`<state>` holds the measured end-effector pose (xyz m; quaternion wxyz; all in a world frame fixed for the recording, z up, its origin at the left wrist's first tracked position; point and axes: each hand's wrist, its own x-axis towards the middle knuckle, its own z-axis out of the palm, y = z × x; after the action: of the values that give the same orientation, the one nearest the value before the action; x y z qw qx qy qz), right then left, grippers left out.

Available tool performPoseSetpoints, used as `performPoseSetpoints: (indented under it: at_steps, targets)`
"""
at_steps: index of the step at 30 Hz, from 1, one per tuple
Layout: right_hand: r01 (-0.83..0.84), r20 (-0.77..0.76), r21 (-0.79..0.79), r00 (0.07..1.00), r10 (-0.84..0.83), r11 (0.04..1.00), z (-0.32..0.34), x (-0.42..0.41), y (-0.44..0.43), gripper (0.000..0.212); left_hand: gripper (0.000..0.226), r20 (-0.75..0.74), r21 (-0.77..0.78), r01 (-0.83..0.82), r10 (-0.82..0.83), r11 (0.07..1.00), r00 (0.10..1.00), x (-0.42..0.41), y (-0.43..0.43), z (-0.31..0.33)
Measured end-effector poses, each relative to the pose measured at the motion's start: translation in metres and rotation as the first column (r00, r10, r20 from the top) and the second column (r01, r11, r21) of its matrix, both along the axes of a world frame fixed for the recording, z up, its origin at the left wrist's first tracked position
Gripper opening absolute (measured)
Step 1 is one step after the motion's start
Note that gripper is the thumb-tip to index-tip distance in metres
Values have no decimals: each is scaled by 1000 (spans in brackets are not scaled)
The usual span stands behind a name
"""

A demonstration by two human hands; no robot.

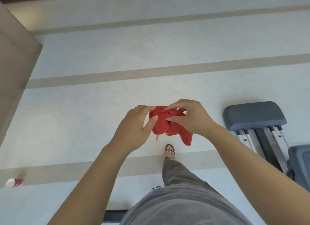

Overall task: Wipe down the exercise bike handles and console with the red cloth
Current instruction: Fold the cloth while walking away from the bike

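Pale floor (100,107) with tan stripes; grey padded equipment (254,114), possibly part of the bike, at right; paper cup (14,182) lying at lower left. Red cloth (165,125), bunched, is held in mid-air between left hand (132,129) and right hand (189,117), fingers of both curled into its folds. Step judged: readying the cloth, no wiping begun; next calls for turning to the handles and console, neither in view.

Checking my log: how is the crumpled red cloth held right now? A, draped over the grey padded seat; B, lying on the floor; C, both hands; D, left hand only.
C: the left hand and the right hand both grip the crumpled red cloth in mid-air.
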<state>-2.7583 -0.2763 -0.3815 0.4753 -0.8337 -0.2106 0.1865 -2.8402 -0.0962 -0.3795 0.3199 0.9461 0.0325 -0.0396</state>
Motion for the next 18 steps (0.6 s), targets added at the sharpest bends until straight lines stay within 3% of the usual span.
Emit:
performPoseSetpoints:
  at_steps: [8, 18]
  targets:
    - [-18, 48, -129, 999, 25, 991, 15, 207, 18, 23, 39, -15, -2, 34, -34, 999, 999, 221, 23, 11]
    - [46, 35, -78, 998, -43, 996, 14, 462, 72, 22, 34, 38, -102, 2, 2, 995, 999, 473, 63, 5]
